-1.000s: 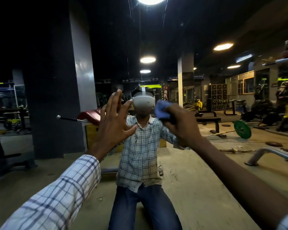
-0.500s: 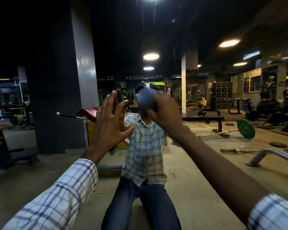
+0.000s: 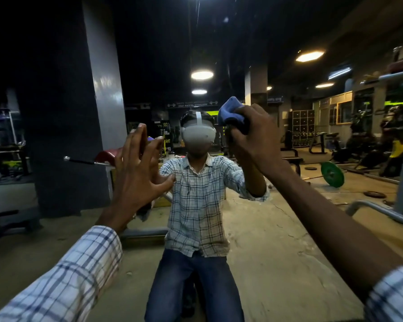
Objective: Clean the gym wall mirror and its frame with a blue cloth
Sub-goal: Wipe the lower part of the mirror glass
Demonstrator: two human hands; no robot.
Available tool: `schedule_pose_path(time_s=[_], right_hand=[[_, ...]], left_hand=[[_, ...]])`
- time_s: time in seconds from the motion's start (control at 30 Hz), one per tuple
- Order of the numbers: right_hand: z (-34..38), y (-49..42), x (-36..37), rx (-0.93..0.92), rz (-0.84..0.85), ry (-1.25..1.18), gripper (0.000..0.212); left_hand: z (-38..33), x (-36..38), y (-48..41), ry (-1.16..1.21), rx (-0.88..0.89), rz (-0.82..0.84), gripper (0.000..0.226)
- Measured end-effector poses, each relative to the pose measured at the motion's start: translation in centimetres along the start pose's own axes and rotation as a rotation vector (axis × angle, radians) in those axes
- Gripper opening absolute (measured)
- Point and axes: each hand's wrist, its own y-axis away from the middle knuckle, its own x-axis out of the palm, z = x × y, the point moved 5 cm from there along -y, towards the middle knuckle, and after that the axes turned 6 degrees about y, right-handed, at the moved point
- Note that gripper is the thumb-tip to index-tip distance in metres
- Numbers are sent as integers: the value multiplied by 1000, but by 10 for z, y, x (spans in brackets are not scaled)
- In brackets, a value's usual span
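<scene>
Grips blue cloth [image 3: 230, 113] in right hand [image 3: 254, 138], bunched, fingers [image 3: 250, 111] clenched round it, with a blue wad poking out above and left of the knuckles. Holds it up at the mirror [image 3: 56, 66], level with the reflected head, just right of the grey headset [image 3: 197, 137] seen in the glass. Meets its own mirrored grip there; can't tell how firm the contact is.

Holds left hand [image 3: 137, 173] up too, grasping nothing: left fingers [image 3: 141, 138] straight and spread, palm toward the glass, tips apparently meeting their reflection. Sits left of the cloth and lower, well apart from it.

Around, all seen in the glass:
- reflection [image 3: 196, 205] in checked shirt and jeans, dead centre, kneeling or squatting, can't tell which
- grey pillar [image 3: 102, 89] behind on the left
- red padded seat [image 3: 106, 154] with chrome bar, just behind the left hand
- green weight plate [image 3: 332, 174] on the floor at right
- lockers [image 3: 303, 120] further back, round ceiling lights [image 3: 202, 75] above

Blocks part of the reflected shoulders and arms with both hands and forearms.

Pose: both arms stretched forward and up. Right forearm bare, right sleeve [image 3: 391, 296] pushed back into the lower right corner. Left sleeve [image 3: 68, 280] down close to the wrist.
</scene>
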Motion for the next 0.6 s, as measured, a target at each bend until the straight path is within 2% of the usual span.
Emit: schedule_pose_path(time_s=[0.33, 0.6], right_hand=[[2, 9, -1, 73, -59, -9, 33], [-3, 7, 3, 78, -52, -6, 37]], left_hand=[[-7, 5, -7, 53, 71, -34, 99], [-8, 16, -19, 52, 61, -17, 94]])
